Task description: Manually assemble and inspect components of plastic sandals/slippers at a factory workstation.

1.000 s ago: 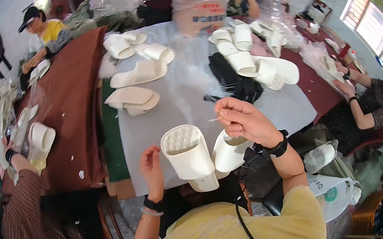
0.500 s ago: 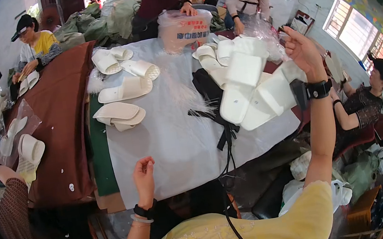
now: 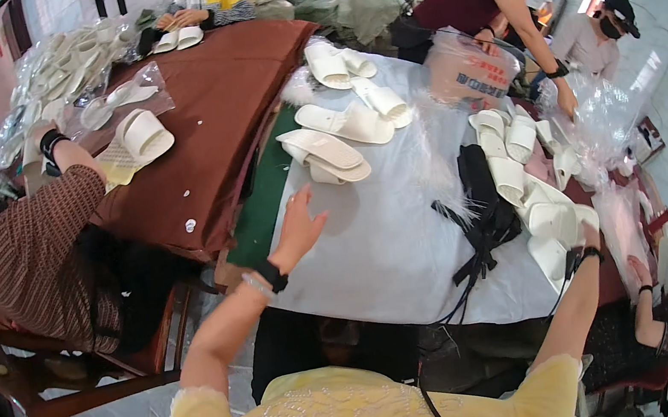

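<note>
My left hand [image 3: 300, 229] is open, fingers apart, just short of a cream slipper pair [image 3: 328, 156] with one slipper lying over the other. More cream slippers [image 3: 347, 123] lie beyond it on the pale grey sheet [image 3: 377, 262]. On the right, my right hand [image 3: 590, 241] is at the near edge of a heap of cream slippers [image 3: 551, 215]. Its fingers are mostly hidden, so I cannot make out whether they grip one.
Black straps [image 3: 482, 204] lie left of the heap. A clear plastic tub [image 3: 473, 67] stands at the back, where a person in a dark red top reaches toward clear plastic bags [image 3: 596, 113]. At left, a co-worker sits by the brown-covered table [image 3: 206, 158] with bagged slippers.
My view has swung left. My left hand has reached forward toward the overlapping slippers and opened. My right hand has come down from its raised position to the heap.
</note>
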### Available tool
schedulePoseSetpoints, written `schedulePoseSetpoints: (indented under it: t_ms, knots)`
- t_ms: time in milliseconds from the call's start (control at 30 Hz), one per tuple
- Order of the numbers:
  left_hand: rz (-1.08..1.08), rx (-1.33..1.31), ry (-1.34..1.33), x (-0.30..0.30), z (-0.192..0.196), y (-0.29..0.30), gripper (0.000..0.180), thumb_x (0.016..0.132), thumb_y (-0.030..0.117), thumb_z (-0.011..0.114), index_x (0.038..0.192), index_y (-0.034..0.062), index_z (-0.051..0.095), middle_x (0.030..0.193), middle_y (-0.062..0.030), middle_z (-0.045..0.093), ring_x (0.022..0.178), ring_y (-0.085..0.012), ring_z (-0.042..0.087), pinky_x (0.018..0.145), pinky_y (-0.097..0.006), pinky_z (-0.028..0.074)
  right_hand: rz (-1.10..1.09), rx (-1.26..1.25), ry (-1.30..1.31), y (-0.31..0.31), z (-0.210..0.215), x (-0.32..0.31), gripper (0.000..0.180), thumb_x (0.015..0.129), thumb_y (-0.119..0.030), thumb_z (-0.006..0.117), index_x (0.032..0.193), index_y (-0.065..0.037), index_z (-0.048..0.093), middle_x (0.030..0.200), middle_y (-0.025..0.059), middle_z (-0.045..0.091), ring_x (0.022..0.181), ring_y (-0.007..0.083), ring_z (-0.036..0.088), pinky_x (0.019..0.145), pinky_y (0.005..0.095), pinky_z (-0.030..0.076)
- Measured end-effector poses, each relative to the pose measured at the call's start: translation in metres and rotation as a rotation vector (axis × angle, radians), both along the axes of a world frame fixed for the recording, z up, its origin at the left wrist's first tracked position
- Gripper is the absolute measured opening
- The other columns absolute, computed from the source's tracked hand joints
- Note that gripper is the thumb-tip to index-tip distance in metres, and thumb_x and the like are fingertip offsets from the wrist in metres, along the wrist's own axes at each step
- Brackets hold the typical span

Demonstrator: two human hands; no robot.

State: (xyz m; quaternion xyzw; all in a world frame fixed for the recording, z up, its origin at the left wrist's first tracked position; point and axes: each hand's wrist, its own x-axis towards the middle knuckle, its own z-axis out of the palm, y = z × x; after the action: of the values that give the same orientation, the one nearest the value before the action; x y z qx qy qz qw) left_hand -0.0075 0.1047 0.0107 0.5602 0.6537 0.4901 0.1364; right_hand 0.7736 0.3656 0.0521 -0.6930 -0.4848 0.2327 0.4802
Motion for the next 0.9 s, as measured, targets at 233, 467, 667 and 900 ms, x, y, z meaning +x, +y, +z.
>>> schedulePoseSetpoints:
  t_ms: [233,467,667,900]
  knots:
    - [0.023,-0.251,0.453,-0.014,0.032,0.046,0.091,0.061,0.022,0.077,0.134,0.0019,0.025,0.133,-0.0281,0.029,0.126,-0.0405,0.025,0.103,-0.041,0.027,0.266,-0.208,-0.105,-0.014,-0.09,-0.086,0.032,0.078,-0.029,0.052,0.081,0.003,0.058,0.093,0.0186,0.061,0.088,0.0286,0.058,0.074,0.0402,0.043]
    - [0.114,-0.42,0.996,-0.001,0.015,0.107,0.085,0.062,0.039,0.073,0.132,0.0115,0.034,0.136,-0.0224,0.03,0.125,-0.0415,0.028,0.098,-0.047,0.03,0.121,0.158,-0.447,-0.038,-0.011,-0.136,0.03,0.08,-0.012,0.057,0.105,0.005,0.057,0.104,0.0193,0.06,0.096,0.0302,0.058,0.085,0.0351,0.043]
    - [0.235,-0.132,0.83,-0.025,0.009,0.12,0.058,0.073,0.012,0.061,0.127,0.0048,0.041,0.121,-0.018,0.049,0.114,-0.03,0.045,0.1,-0.04,0.03,0.574,0.054,-0.166,-0.149,0.104,-0.287,0.03,0.086,-0.018,0.054,0.112,-0.002,0.056,0.093,0.0036,0.061,0.083,0.0104,0.054,0.076,0.0228,0.042]
    - [-0.133,0.298,-0.759,-0.013,0.133,0.042,0.037,0.089,0.021,0.05,0.121,0.004,0.044,0.116,-0.0097,0.054,0.104,-0.0217,0.054,0.089,-0.037,0.045,1.023,-0.167,0.224,-0.195,0.112,-0.405,0.046,0.091,-0.028,0.049,0.128,-0.002,0.039,0.122,0.011,0.05,0.105,0.0182,0.053,0.087,0.0277,0.041]
